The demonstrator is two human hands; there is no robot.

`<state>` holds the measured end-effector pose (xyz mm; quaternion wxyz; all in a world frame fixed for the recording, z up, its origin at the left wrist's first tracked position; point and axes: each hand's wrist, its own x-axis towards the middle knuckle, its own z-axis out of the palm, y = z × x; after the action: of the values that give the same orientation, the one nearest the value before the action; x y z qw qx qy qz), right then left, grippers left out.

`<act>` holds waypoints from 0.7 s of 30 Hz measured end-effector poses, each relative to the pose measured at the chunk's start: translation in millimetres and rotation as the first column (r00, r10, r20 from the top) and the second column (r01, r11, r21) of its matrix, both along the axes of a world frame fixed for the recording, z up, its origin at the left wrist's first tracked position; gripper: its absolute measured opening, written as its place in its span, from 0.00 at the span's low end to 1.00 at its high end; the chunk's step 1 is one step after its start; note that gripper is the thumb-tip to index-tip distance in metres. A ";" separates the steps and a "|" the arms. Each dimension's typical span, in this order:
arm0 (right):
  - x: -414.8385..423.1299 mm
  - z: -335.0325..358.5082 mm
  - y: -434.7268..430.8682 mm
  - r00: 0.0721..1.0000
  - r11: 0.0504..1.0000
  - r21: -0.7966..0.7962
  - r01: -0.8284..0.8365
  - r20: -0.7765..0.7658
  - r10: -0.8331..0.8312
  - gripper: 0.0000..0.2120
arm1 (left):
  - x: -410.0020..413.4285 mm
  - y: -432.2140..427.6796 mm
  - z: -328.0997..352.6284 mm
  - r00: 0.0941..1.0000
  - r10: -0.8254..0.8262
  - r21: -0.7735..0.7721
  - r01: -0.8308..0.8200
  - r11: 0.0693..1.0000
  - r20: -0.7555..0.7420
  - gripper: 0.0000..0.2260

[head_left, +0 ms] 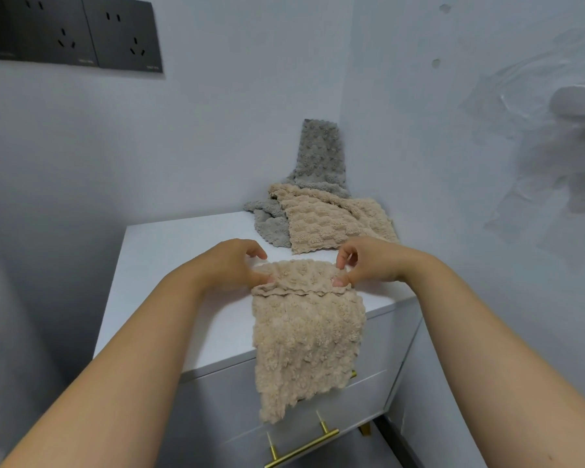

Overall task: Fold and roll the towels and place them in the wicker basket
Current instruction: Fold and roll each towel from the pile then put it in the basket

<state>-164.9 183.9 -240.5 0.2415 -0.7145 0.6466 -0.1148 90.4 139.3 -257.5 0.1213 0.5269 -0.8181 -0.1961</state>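
Beige, nubbly terry sits between our fingers: a beige towel (pixel 306 336) folded into a long strip, with its far end turned over into a short roll. Our left hand (pixel 232 266) pinches the left end of that roll, thumb and curled fingers closed on the fabric. Our right hand (pixel 368 265) pinches the right end the same way, its thumb tip pressed against the fold.

The roll lies between the two hands on the white cabinet top (pixel 169 265). From our fingertips the rest of the strip runs toward us, over the front edge and down across the drawer front (pixel 368 396). Its uneven end hangs just above the brass drawer handle (pixel 301 447).

Beyond our fingers, near the roll but not touching it, a second beige towel (pixel 321 221) lies loosely spread. It partly covers a grey towel (pixel 318 157), which leans up into the corner of the walls. Well away to the left of our left hand, high on the wall, are dark wall sockets (pixel 68 32).
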 end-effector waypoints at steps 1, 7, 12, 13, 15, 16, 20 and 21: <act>0.9 1.2 -0.1 0.999 1.000 0.002 0.004 -0.047 -0.004 0.19 | 0.1 0.3 1.1 1.000 -0.009 0.011 0.009 1.000 0.010 0.20; 5.3 6.0 -1.7 0.988 0.998 0.065 0.014 -0.153 -0.004 0.17 | 1.3 7.2 8.4 0.996 -0.073 0.093 0.069 0.993 0.046 0.25; 7.8 3.9 2.0 0.994 0.997 0.055 0.046 -0.105 -0.040 0.20 | 3.0 13.6 9.5 0.997 -0.077 0.139 0.079 0.987 -0.021 0.32; 7.2 3.6 2.9 0.996 0.997 0.060 0.045 -0.078 -0.041 0.19 | 3.5 13.2 9.1 0.997 -0.071 0.141 0.072 0.987 -0.015 0.34; 6.8 6.7 5.9 0.997 0.997 0.065 0.036 -0.068 -0.031 0.19 | 3.8 13.0 8.6 0.999 -0.051 0.153 0.052 0.987 -0.012 0.39; 6.6 8.5 6.4 0.997 0.997 0.073 0.035 -0.066 -0.030 0.23 | 3.7 12.0 8.6 0.999 -0.044 0.161 0.047 0.986 -0.022 0.37; 3.3 9.2 4.0 0.997 0.994 0.088 0.067 0.031 -0.070 0.34 | 0.9 10.2 10.5 0.983 -0.108 0.176 0.133 0.975 -0.148 0.15; 3.9 9.0 3.6 0.997 0.993 0.104 0.058 0.047 -0.063 0.36 | 0.8 10.7 11.3 0.979 -0.123 0.174 0.151 0.973 -0.164 0.14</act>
<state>-161.0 187.5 -231.4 0.2903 -0.6781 0.6667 -0.1066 91.2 149.9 -246.3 0.1201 0.4616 -0.8190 -0.3191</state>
